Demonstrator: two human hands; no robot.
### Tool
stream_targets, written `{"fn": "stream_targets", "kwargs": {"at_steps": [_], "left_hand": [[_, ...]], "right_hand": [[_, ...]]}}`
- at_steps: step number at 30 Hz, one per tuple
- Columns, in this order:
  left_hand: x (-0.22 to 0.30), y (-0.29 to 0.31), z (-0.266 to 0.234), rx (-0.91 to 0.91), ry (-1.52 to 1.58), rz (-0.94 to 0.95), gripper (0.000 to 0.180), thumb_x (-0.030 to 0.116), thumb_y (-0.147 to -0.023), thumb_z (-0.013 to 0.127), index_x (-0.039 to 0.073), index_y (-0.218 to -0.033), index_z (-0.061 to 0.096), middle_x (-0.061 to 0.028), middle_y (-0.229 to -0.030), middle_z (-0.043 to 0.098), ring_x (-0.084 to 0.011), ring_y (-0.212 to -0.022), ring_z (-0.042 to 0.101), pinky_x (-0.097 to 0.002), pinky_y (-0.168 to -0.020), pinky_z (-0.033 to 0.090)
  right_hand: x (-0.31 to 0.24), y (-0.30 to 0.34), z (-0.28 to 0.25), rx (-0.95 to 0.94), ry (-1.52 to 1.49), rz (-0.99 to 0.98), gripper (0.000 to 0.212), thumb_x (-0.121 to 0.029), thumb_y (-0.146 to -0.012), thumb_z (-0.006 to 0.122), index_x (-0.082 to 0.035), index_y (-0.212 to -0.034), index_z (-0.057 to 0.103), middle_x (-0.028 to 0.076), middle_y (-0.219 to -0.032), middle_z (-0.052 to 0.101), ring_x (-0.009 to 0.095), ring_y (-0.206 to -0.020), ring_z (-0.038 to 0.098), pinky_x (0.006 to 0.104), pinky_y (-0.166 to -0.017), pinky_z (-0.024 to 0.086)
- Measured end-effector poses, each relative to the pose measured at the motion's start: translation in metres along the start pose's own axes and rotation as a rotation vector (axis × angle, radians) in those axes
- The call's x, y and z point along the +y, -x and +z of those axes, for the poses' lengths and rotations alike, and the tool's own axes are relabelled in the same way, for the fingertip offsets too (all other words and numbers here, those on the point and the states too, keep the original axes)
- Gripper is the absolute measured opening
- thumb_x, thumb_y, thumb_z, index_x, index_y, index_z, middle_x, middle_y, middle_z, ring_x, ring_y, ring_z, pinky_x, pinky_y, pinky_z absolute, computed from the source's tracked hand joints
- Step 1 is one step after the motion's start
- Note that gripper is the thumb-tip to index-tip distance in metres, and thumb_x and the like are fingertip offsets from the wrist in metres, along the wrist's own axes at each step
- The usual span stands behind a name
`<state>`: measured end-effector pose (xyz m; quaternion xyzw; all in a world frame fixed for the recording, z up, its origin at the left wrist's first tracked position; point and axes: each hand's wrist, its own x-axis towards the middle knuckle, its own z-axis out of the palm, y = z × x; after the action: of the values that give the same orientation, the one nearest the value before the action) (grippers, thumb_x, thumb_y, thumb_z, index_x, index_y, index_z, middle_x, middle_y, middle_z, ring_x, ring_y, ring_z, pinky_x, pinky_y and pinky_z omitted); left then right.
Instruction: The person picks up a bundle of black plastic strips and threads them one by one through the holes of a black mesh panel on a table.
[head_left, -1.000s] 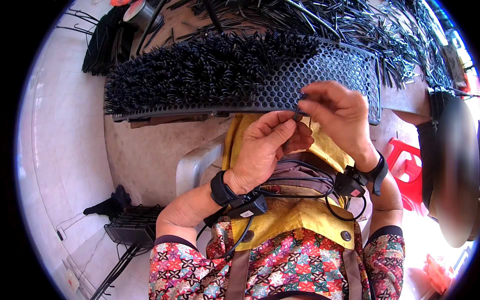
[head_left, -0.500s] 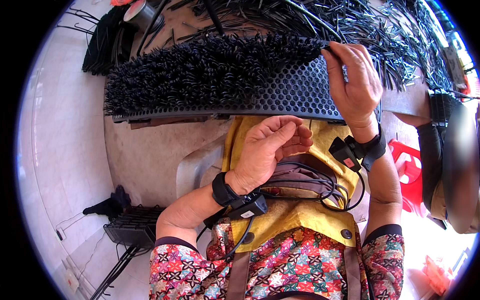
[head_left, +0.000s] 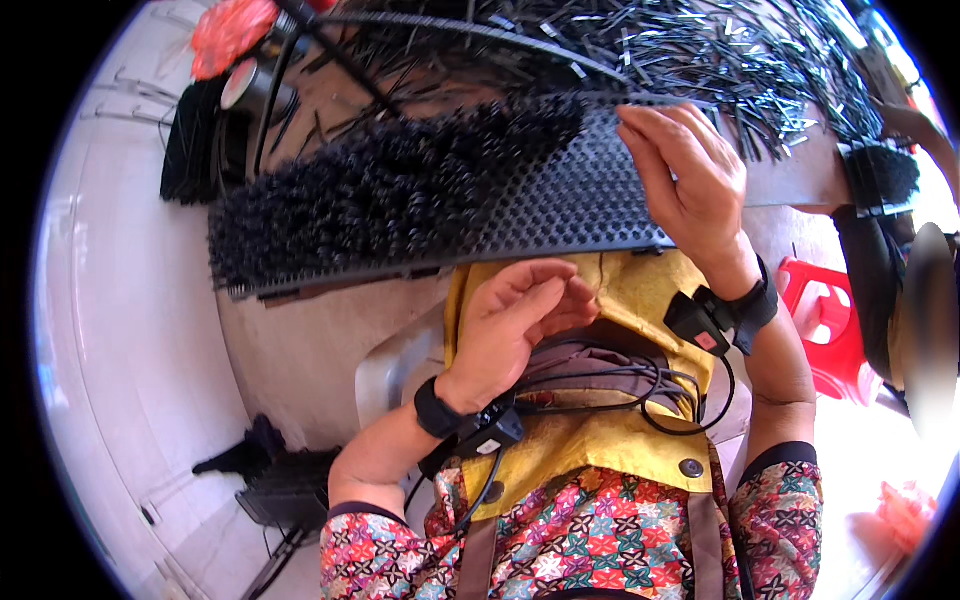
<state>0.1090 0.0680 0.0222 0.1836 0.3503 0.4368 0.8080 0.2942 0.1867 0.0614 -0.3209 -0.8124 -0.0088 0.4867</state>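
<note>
A long black perforated panel [head_left: 595, 195] lies across in front of me. Dense tufts of black bristles [head_left: 370, 190] cover its left and middle parts; holes show bare at the right. My right hand [head_left: 692, 175] is over the right end, thumb and fingertips pinched together near the far edge. Anything in that pinch is too small to make out. Just below the near edge is my left hand [head_left: 520, 320], palm turned inward, its thumb and fingers curled together. Whatever it may hold is hidden. Black straps with small boxes sit on both wrists.
Loose black strips [head_left: 690, 60] are heaped on the table beyond the panel. A metal can [head_left: 248, 85] and an orange-red bag [head_left: 232, 35] stand far left. A red stool [head_left: 825, 330] is at right, next to another person's arm. Black cables lie on my yellow apron [head_left: 590, 440].
The view has shifted and the panel appears more tilted, its left end lower. My right hand's fingertips have moved slightly left along the far edge. The left hand stays curled below the near edge.
</note>
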Motion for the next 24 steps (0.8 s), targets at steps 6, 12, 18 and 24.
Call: {"fn": "stream_targets", "kwargs": {"at_steps": [6, 12, 18, 24], "left_hand": [[0.017, 0.004, 0.030, -0.066, -0.157, 0.005, 0.022, 0.008, -0.091, 0.050, -0.002, -0.110, 0.054, -0.0164, -0.098, 0.062, -0.0273, -0.091, 0.063, -0.0406, -0.082, 0.052], [0.057, -0.024, 0.093, -0.165, -0.554, 0.100, 0.020, 0.004, -0.089, 0.053, -0.004, -0.106, 0.056, -0.0151, -0.094, 0.063, -0.0228, -0.086, 0.064, -0.0361, -0.078, 0.054], [0.093, -0.106, 0.166, -0.308, -1.044, 0.242, 0.021, 0.004, -0.086, 0.056, -0.003, -0.106, 0.057, -0.0101, -0.093, 0.064, -0.0161, -0.084, 0.063, -0.0292, -0.076, 0.053], [0.101, -0.217, 0.192, -0.366, -1.628, 0.431, 0.038, 0.009, -0.080, 0.066, -0.007, -0.112, 0.053, -0.0103, -0.097, 0.063, -0.0146, -0.088, 0.061, -0.0251, -0.079, 0.050]], "right_hand": [[0.042, 0.053, -0.071, 0.080, 0.126, 0.421, 0.012, 0.004, -0.076, 0.063, 0.001, -0.088, 0.063, 0.012, -0.074, 0.062, 0.019, -0.065, 0.062, 0.0277, -0.059, 0.048], [0.123, 0.137, -0.115, 0.026, 0.245, 0.887, 0.041, -0.014, -0.075, 0.069, 0.000, -0.111, 0.055, 0.013, -0.094, 0.063, 0.023, -0.082, 0.062, 0.0316, -0.070, 0.050], [0.170, 0.155, -0.131, -0.199, 0.688, 0.875, 0.088, -0.039, -0.065, 0.077, 0.003, -0.131, 0.035, 0.026, -0.124, 0.045, 0.041, -0.116, 0.042, 0.0450, -0.097, 0.035], [0.202, 0.145, -0.122, -0.504, 0.701, 0.904, 0.097, -0.059, -0.068, 0.066, 0.007, -0.132, 0.033, 0.031, -0.130, 0.038, 0.045, -0.127, 0.029, 0.0563, -0.102, 0.024]]}}
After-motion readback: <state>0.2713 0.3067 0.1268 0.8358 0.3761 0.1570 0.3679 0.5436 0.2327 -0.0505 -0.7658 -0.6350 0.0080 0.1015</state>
